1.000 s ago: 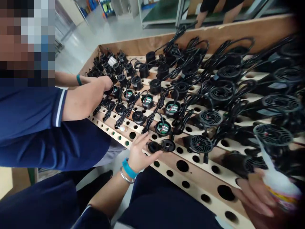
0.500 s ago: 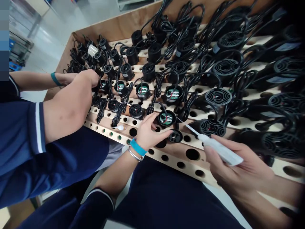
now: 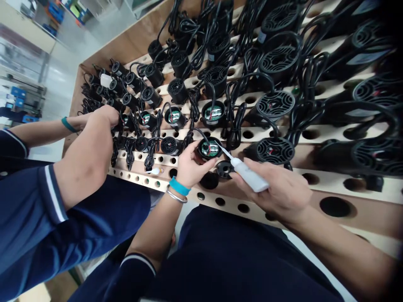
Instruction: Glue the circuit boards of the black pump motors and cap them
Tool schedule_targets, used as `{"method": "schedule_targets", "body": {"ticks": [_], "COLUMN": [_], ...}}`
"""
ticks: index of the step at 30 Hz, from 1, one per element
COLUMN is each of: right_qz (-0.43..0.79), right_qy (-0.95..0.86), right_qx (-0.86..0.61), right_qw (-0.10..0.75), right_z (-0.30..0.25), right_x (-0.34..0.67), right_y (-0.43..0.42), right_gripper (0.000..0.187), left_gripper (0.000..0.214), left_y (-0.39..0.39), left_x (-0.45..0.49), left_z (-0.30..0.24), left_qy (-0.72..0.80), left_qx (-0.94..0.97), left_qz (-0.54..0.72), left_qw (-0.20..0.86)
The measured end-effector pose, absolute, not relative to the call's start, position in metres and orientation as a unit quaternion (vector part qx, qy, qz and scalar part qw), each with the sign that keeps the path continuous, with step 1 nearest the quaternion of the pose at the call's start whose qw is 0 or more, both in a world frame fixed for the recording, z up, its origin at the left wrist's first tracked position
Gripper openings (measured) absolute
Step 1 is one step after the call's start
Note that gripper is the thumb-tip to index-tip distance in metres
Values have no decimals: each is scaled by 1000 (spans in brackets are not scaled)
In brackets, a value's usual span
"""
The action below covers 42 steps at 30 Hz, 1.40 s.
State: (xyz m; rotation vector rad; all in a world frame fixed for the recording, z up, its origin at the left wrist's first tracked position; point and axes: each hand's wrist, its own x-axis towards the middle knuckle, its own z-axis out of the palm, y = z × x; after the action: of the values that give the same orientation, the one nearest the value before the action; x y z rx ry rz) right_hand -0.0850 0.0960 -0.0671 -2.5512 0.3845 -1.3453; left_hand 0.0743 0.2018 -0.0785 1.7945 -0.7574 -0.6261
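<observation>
The left hand (image 3: 189, 165) pinches the rim of an open black housing (image 3: 210, 148) seated in the wooden rack (image 3: 283, 197). Just beside it, the right hand (image 3: 280, 191) is closed around a white tube (image 3: 250, 176), whose nozzle reaches into the housing.

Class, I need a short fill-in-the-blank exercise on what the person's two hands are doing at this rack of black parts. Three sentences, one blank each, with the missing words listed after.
1. The right hand holds a white ____ with a thin nozzle.
2. The nozzle tip points into the open round housing, which the ____ hand steadies.
3. A ____ wristband sits on the left wrist beside a metal bangle.

Missing words: tube; left; blue
</observation>
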Motion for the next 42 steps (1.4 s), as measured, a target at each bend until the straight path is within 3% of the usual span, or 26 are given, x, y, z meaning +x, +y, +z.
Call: {"method": "schedule_targets", "body": {"ticks": [12,17,21,26,42], "right_qz": [-459,-465,-469,-475,-472], "right_qy": [109,105,106,99,77], "right_qx": [-874,-871,-870,-868,-872], "right_qw": [113,120,114,108,106], "right_z": [-74,-74,-71,-68,-65], "right_x": [-75,-74,-73,-72,-72], "right_y": [93,92,91,90,89], "right_gripper": [38,39,37,36,34], "left_gripper": [54,20,38,23,35], "left_y": [199,181,158,147,167], "left_x": [75,87,92,90,84], "left_z": [-64,-46,-40,-43,-45], "left_qy": [-251,-121,-87,-34,-56], "left_qx": [757,763,799,762,706], "left_qz": [-309,-329,-310,-317,-316], "left_qw": [518,543,508,564,631]}}
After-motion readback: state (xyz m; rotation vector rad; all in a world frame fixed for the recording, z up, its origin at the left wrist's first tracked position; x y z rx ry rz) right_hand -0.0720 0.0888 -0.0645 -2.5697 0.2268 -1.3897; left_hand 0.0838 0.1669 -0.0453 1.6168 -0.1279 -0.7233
